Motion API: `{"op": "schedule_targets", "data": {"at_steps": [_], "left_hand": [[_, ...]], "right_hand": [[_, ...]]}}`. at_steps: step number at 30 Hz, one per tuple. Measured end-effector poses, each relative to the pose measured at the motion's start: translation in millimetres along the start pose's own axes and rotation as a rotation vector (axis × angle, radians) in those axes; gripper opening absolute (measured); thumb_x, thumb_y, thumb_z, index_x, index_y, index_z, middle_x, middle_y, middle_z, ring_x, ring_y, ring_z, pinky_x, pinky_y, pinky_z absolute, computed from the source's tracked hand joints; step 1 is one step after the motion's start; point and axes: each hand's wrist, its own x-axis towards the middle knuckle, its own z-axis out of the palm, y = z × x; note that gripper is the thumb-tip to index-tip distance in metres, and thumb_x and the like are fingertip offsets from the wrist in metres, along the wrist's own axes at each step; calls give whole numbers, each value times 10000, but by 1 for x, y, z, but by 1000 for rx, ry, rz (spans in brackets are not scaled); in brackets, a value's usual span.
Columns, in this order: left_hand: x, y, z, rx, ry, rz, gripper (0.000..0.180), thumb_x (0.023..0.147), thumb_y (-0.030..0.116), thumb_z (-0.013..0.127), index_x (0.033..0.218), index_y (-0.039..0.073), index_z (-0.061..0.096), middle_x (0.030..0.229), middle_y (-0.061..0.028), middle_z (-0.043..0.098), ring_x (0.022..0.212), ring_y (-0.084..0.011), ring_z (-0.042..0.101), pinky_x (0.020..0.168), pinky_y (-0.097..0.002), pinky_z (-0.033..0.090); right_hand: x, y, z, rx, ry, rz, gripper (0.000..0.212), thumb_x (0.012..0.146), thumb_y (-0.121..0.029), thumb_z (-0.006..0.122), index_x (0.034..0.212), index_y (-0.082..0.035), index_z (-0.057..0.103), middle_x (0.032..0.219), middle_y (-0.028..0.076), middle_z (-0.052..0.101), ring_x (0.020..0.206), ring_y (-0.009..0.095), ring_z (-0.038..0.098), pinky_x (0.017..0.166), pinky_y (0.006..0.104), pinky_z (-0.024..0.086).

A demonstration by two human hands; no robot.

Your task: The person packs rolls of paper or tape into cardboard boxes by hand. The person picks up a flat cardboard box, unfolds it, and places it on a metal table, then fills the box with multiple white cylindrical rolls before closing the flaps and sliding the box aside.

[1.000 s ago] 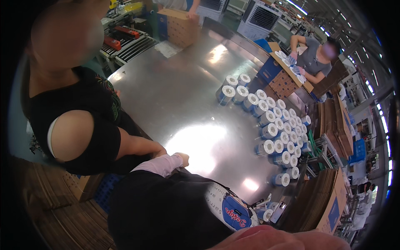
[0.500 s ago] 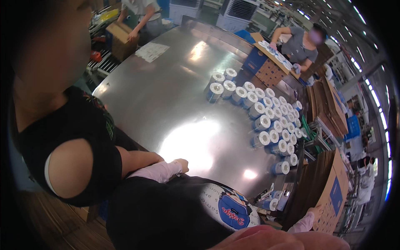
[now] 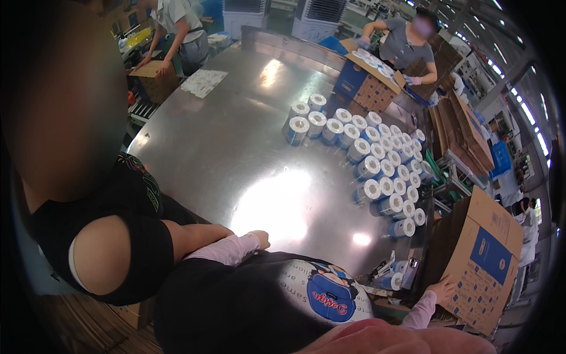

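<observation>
My right hand point(image 3: 443, 289) grips the left edge of a flat cardboard carton point(image 3: 471, 277), its fingers on the printed face and the thumb side hidden. The carton leans at the front of a stack of flat cartons point(image 3: 448, 236), brown with a blue panel. My left hand point(image 3: 259, 238), in a pink sleeve, lies with curled fingers at the near edge of the metal table point(image 3: 194, 153); nothing shows in it. Several white rolls in blue-printed wrap point(image 3: 368, 167) stand upright on the table's right half, away from both hands.
Close at my left stands a person in a black top point(image 3: 112, 236), a bare arm beside my left sleeve. Across the table another person handles an open carton point(image 3: 368, 82) filled with rolls. A third person bends over a carton point(image 3: 154, 79). A tool-like device point(image 3: 377, 271) sits near the corner.
My right hand and the front carton have shifted up and right in view, and more of its printed face shows. The person across has moved a hand off the rolls. My left hand stays put.
</observation>
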Motion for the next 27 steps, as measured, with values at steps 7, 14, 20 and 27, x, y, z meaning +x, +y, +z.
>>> {"op": "schedule_targets", "data": {"at_steps": [7,14,20,27], "left_hand": [[-6,1,-2,-18,-2,4,350,762,215,525,954,-21,699,1020,-231,665,963,-372,643,836,-434,503],[-6,5,3,-8,108,-56,322,757,236,550,949,32,710,1011,-193,676,970,-359,638,856,-439,497],[-9,3,6,-14,141,-158,325,761,209,550,1006,54,697,1065,-182,666,1011,-342,631,862,-437,500],[-16,8,3,-50,180,-307,310,759,218,658,1019,55,705,1071,-163,673,1016,-315,640,868,-419,503]], "right_hand": [[-7,-18,-11,57,-17,-63,732,871,-74,507,1495,-322,217,1565,128,143,1422,351,183,1085,526,283],[7,-21,2,11,-56,19,752,878,-64,500,1494,-362,189,1575,46,151,1453,262,124,1090,580,236],[40,-42,-9,131,94,-240,618,869,-28,483,1424,-279,376,1532,63,265,1397,262,275,1060,549,295],[76,-46,-84,839,288,-499,543,785,117,422,1266,-82,577,1245,129,607,1123,312,584,936,365,468]]}}
